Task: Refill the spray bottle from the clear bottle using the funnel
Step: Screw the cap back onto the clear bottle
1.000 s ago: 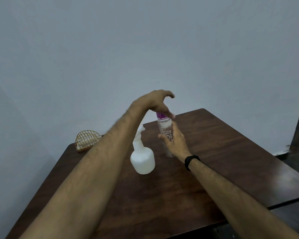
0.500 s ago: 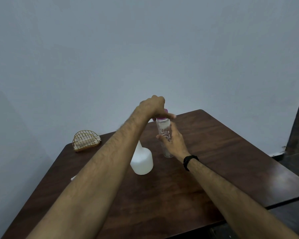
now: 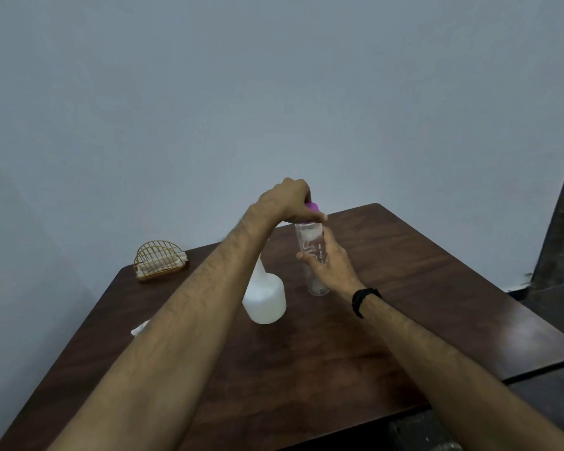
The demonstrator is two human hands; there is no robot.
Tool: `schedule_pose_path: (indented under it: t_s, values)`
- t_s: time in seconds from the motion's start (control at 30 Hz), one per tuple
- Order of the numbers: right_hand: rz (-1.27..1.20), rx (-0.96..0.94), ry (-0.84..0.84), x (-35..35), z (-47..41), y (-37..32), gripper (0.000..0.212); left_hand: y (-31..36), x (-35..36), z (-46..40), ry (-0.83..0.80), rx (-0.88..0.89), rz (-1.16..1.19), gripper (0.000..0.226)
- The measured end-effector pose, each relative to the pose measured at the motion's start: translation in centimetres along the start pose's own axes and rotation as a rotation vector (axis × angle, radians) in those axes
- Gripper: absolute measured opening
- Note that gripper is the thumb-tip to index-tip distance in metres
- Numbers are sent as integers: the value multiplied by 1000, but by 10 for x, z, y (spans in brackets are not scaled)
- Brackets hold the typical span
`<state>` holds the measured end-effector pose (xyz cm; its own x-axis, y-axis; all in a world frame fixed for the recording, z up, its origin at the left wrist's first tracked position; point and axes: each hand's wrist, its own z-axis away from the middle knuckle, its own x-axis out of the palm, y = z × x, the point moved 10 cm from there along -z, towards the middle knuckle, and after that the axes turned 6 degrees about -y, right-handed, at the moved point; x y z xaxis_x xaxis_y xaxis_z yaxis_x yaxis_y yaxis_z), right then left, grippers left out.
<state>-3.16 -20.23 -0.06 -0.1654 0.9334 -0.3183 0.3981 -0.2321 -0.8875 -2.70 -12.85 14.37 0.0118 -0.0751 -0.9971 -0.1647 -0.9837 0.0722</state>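
Head view: hands grip clear bottle and purple cap.

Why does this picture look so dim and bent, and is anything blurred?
Head view: soft, dim light, with a pale sheen on the wooden table at its right edge; the wide lens stretches both forearms; the left hand over the purple cap looks slightly smeared; print on the clear bottle, held by the right hand, is unreadable.

Glossy wooden table, matt white plastic spray bottle.
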Motion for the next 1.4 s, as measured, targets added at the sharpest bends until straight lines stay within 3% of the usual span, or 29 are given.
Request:
schedule_pose_path:
  t_s: [0.07, 0.17, 0.27, 0.33, 0.47, 0.7, 0.77, 0.87, 0.93, 1.03, 1.1, 1.17, 1.3, 1.4]
  values:
    - [14, -1, -16, -1, 0, 0, 67, 10, 3, 1, -87, 90, 72, 30]
    - [15, 5, -29, -2, 1, 1, 69, 17, 6, 6, -180, 127, 178, 37]
    - [-16, 14, -21, -2, 2, 0, 69, 8, 0, 3, -27, 38, 94, 66]
    - [-21, 10, -27, -2, 3, 0, 67, 2, -2, 1, 18, 2, 53, 62]
    - [-2, -16, -58, -3, 2, -1, 64, 7, 0, 1, -65, 105, 101, 43]
    - [-45, -17, -76, -2, 1, 4, 65, 2, -1, 13, -17, 178, 184, 57]
    - [-51, -27, -76, -1, 3, 5, 66, -21, -14, 31, 134, 161, 275, 61]
    - [-50, -39, -61, 0, 2, 7, 65, -81, -37, 80, 601, 122, 546, 34]
    - [-40, -42, -49, 1, 0, 7, 64, -129, -30, 119, 872, -18, 722, 40]
    - [-26, -44, -26, 1, 1, 6, 63, -173, 10, 151, 1011, -245, 968, 43]
    - [-12, -48, -6, 0, 3, 6, 62, -186, 46, 156, 985, -370, 1132, 44]
    - [0, -50, 2, 0, 4, 4, 62, -187, 80, 148, 829, -465, 1238, 43]
    - [14, -29, 4, 1, 4, 5, 63, -156, 120, 112, 344, -384, 1273, 40]
    - [24, -22, 11, 1, 5, 6, 63, -145, 119, 99, 342, -301, 1305, 40]
